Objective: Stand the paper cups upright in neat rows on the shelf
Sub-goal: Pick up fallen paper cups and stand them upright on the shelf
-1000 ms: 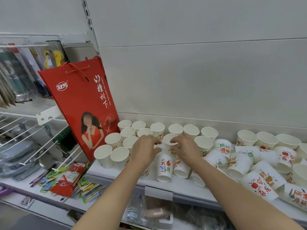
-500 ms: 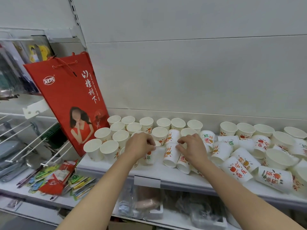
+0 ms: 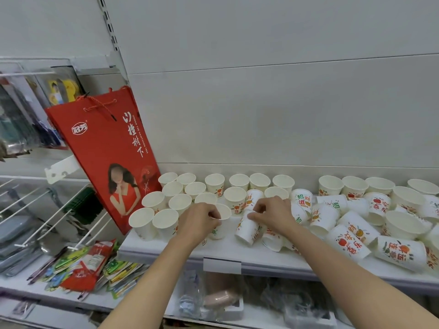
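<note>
White paper cups with red and green print cover the white shelf. Several upright cups stand in rows at the left and along the back wall. My left hand grips an upright cup by its rim at the end of the front row. My right hand pinches the base of a toppled cup lying with its mouth toward me. To the right, several toppled cups lie jumbled.
A red gift bag leans against the shelf's left end, touching the upright cups. Wire racks and loose packets sit lower left. A label holder hangs on the shelf's front edge. Packaged goods lie on the shelf below.
Both hands have drawn back from the middle row toward the front. The left now holds an upright cup at the front row; the right has taken hold of a lying cup.
</note>
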